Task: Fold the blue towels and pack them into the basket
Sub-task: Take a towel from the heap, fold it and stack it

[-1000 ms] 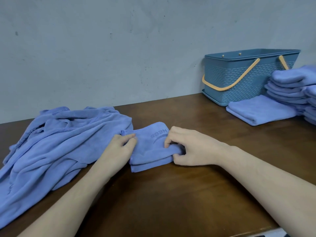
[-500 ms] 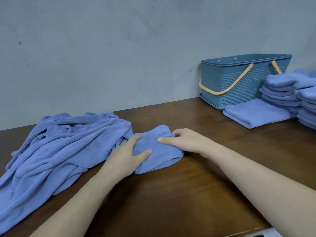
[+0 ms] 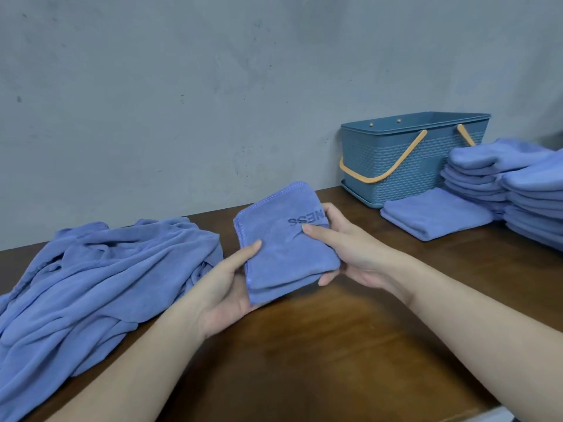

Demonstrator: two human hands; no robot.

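Head view: both hands (image 3: 292, 269) grip folded towel (image 3: 283, 248).

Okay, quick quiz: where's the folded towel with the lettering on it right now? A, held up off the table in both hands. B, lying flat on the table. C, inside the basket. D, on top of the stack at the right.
A: the folded towel is lifted clear of the table, gripped by the left hand and the right hand.
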